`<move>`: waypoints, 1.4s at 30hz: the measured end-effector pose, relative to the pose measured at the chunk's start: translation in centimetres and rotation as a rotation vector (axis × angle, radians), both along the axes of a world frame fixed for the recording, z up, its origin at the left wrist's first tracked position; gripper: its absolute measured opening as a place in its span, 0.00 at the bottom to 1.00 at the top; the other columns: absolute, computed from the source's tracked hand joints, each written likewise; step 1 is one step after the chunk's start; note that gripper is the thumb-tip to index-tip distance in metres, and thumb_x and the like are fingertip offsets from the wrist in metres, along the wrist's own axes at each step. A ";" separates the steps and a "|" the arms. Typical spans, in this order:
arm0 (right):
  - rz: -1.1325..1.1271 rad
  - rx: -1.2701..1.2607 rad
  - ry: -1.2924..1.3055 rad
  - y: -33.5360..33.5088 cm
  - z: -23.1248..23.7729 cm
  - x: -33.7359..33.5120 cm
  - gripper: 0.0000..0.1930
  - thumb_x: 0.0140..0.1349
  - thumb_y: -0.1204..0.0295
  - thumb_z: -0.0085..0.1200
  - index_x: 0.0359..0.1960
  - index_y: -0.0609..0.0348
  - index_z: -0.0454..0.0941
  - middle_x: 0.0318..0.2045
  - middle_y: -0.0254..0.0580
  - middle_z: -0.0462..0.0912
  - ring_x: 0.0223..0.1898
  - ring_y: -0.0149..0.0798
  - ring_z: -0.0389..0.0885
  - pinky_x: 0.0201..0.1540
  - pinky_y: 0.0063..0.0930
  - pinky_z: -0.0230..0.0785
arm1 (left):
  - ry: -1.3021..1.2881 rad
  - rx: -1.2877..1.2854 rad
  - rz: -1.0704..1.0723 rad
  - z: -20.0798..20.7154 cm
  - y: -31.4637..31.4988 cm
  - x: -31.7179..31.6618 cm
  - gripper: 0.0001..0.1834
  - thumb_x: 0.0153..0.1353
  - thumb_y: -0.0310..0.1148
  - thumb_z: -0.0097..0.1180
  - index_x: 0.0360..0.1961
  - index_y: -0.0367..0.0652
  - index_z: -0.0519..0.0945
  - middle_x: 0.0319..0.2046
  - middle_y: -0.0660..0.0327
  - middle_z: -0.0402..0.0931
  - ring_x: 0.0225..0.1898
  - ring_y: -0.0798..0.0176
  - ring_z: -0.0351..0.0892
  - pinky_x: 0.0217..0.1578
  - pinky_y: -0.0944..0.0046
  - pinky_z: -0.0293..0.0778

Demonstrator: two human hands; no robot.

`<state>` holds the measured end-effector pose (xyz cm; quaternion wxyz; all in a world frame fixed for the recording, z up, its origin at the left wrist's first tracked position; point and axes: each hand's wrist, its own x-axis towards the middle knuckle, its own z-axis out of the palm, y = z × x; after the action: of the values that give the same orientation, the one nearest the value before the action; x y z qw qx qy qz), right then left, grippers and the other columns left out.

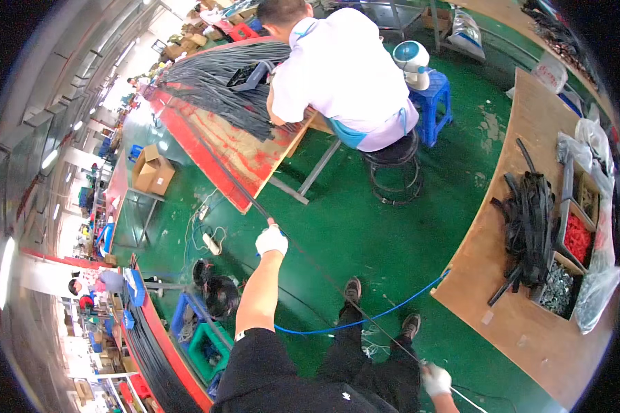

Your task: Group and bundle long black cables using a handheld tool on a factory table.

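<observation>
A long thin dark strand (pixel 324 270) stretches from the red-topped table down across my body. My left hand (pixel 271 239), in a white glove, is closed around it near the table's corner, arm reaching forward. Lower right, my right hand (pixel 435 378), also white-gloved, grips the strand's near part above my leg. A thin white cord (pixel 470 399) runs from beside that hand to the lower edge; whether it joins the strand I cannot tell. On the red-topped table (pixel 217 168) lies a large spread of dark grey strands (pixel 220 79).
A person (pixel 355 76) sits on a black stool (pixel 393 168) at that table. A fan (pixel 411 58) stands on a blue stool (pixel 434 100). At right, a wooden table (pixel 486 275) bears black strips (pixel 528 220) and parts bins (pixel 577 237). A blue hose (pixel 365 321) crosses the floor.
</observation>
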<state>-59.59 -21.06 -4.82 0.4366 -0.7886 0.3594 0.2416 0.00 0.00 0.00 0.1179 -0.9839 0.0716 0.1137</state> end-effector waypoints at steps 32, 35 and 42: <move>-0.088 -0.054 0.218 -4.7 4.3 -13.3 0.23 0.72 0.50 0.51 0.46 0.57 0.86 0.42 0.63 0.86 0.49 0.67 0.84 0.52 0.55 0.76 | -0.026 -0.054 -0.052 -1.0 -2.0 -0.1 0.38 0.68 0.35 0.49 0.80 0.42 0.59 0.50 0.46 0.83 0.48 0.44 0.87 0.49 0.49 0.82; 0.034 -0.068 0.043 -0.6 5.7 3.3 0.22 0.74 0.50 0.47 0.44 0.54 0.86 0.38 0.60 0.88 0.45 0.64 0.87 0.48 0.55 0.78 | -0.039 -0.078 -0.032 -0.7 -2.6 0.4 0.37 0.69 0.35 0.48 0.80 0.41 0.60 0.48 0.46 0.84 0.46 0.44 0.87 0.48 0.49 0.83; 0.052 0.232 -0.097 -1.1 6.4 8.9 0.26 0.74 0.48 0.47 0.41 0.62 0.84 0.41 0.66 0.86 0.49 0.67 0.84 0.52 0.53 0.75 | -0.074 -0.032 -0.038 1.6 -0.5 3.4 0.36 0.70 0.36 0.48 0.78 0.40 0.62 0.46 0.45 0.85 0.46 0.44 0.88 0.48 0.48 0.83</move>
<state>-50.66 -22.18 1.56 0.5352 -0.7526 0.2870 0.2544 3.36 -0.49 1.61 0.1068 -0.9877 0.0875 0.0739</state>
